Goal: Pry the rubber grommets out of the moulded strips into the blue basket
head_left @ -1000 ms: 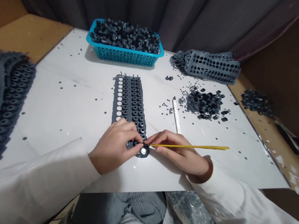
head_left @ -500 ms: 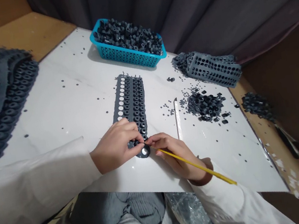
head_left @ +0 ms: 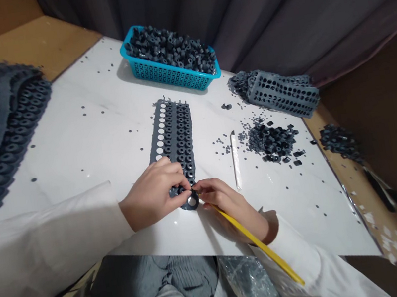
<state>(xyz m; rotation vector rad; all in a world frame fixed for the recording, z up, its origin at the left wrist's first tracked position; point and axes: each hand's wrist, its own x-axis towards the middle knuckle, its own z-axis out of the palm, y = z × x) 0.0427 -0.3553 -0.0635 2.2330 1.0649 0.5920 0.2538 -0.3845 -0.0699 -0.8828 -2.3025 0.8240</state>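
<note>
One glossy white tabletop (head_left: 100, 149) beneath the grey strip (head_left: 171, 137), dark curtain (head_left: 237, 12) beyond.

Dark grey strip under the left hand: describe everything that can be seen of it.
The dark grey strip looks like foam or rubber. Long and narrow, it lies on the white table, stretching away from the camera. Its left column shows white circles, apparently open holes; the columns to the right carry dark rings, with a plain band between. Stringy bits stick out at its far edge. The left hand covers part of its near half; fingertips of both hands hide detail near its closest end.
</note>
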